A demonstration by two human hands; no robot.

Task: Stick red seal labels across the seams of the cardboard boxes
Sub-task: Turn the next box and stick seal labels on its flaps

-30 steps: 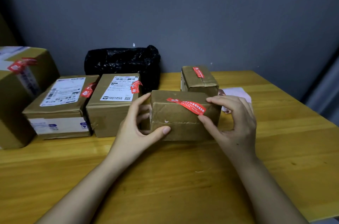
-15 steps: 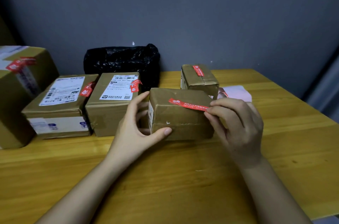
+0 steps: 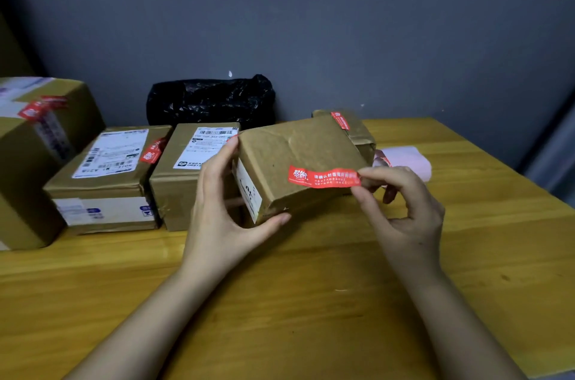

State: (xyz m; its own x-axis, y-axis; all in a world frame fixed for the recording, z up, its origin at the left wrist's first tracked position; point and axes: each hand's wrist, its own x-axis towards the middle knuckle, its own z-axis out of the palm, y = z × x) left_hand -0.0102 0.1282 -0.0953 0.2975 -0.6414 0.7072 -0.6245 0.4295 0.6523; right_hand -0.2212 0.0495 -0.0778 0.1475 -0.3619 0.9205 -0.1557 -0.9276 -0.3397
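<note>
A brown taped cardboard box (image 3: 298, 155) is tilted up off the wooden table (image 3: 280, 301), its top face turned toward me. My left hand (image 3: 224, 208) grips its left end, thumb under the near edge and fingers over the far one. A red seal label (image 3: 322, 176) lies across the box's near right part. My right hand (image 3: 401, 208) pinches the label's right end between thumb and forefinger at the box's right edge.
Three brown boxes with red seals stand at the left: a big one (image 3: 37, 146), a flat one (image 3: 105, 174), a middle one (image 3: 189, 168). A small sealed box (image 3: 357, 130) sits behind the held box. A black plastic bag (image 3: 211, 99) lies against the wall; pink paper (image 3: 407, 158) lies at right.
The box has been lifted and tilted toward me by my left hand. My right hand has moved to the label's right end and now pinches it.
</note>
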